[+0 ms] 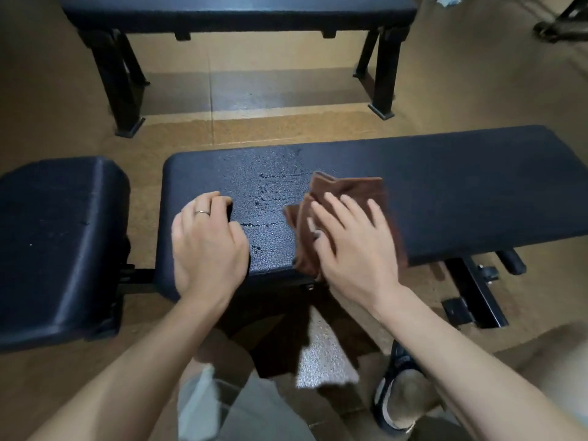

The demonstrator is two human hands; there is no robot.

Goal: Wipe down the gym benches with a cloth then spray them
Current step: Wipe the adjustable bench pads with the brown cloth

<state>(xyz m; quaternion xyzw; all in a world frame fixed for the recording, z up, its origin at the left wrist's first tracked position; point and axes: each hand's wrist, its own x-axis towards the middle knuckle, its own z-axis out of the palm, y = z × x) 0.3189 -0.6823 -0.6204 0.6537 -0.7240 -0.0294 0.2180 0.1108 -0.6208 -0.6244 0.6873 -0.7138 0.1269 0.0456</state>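
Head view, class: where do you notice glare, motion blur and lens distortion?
Head view: glare on the wet patch of the bench pad; slight blur on the right hand pressing the brown cloth; straight bench edges bow toward the frame's borders.

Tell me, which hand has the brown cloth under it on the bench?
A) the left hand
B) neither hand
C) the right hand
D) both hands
C: the right hand lies flat with straight fingers on the brown cloth, while the left hand rests on the bare bench pad.
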